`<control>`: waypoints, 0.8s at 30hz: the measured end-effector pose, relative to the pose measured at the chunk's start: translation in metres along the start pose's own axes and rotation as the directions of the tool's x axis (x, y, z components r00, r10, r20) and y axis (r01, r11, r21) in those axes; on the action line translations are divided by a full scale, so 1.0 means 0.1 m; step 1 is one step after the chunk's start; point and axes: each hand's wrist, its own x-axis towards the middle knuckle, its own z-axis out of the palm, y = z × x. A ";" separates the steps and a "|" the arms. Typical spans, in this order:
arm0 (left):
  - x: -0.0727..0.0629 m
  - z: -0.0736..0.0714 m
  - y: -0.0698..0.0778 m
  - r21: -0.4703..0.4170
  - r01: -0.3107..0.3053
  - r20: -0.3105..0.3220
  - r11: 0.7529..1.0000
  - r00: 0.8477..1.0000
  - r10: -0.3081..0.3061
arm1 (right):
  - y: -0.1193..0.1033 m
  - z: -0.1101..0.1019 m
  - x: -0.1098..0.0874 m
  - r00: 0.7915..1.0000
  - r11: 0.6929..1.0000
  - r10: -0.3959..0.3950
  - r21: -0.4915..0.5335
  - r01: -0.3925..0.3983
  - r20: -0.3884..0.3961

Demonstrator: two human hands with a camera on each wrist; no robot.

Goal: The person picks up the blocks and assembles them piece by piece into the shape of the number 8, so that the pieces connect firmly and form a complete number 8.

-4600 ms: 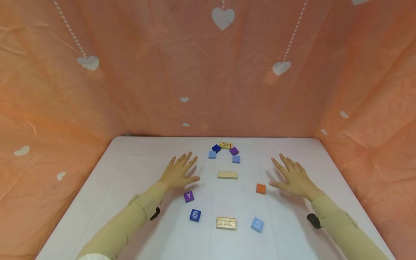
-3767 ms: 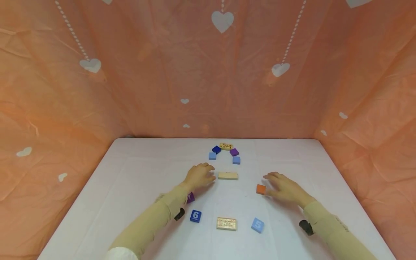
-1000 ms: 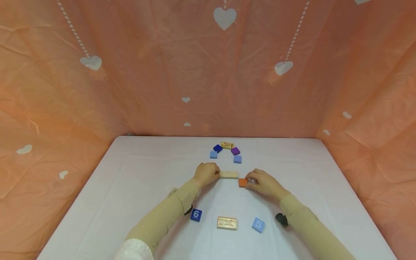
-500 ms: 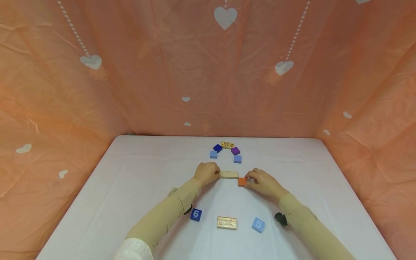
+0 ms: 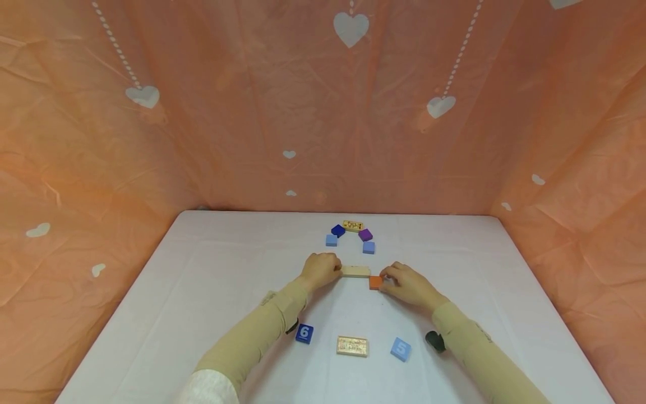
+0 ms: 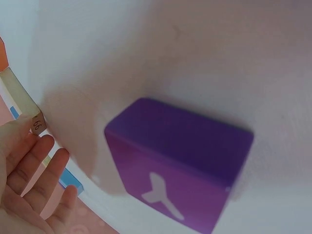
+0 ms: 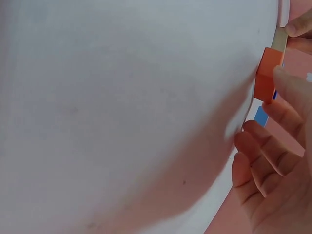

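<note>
Near the table's middle, my left hand (image 5: pixel 322 270) pinches the left end of a long pale wooden block (image 5: pixel 356 272), thumb and index finger at its end; the end face shows printed digits in the left wrist view. My right hand (image 5: pixel 410 285) holds an orange block (image 5: pixel 375 283) between thumb and fingers. That orange block (image 7: pixel 267 73) sits right at the wooden block's right end, slightly nearer to me. A purple block with a white Y (image 6: pixel 175 161) lies close below the left wrist; in the head view the left forearm hides it.
Behind the hands, a gold block (image 5: pixel 353 225), a dark blue block (image 5: pixel 338 230), a purple block (image 5: pixel 365 234) and two light blue blocks (image 5: pixel 331 240) form an arch. Nearer me lie a blue 6 block (image 5: pixel 304 333), a gold block (image 5: pixel 352 346) and a light blue 5 block (image 5: pixel 401 349).
Both hands have come down and inward from hovering open. The right has brought the orange block leftward to the wooden block's end; over the last second it shifted only slightly.
</note>
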 end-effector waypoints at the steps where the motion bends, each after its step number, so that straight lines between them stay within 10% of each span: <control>1: 0.00 0.00 0.00 0.001 -0.002 -0.002 1.000 1.000 0.002 | 0.00 0.00 0.00 1.000 1.000 0.002 -0.002 -0.002 -0.002; 24: 0.02 0.02 0.00 -0.010 0.035 0.027 0.999 0.999 -0.034 | 0.04 -0.13 0.45 0.974 0.970 0.228 0.092 -0.226 -0.009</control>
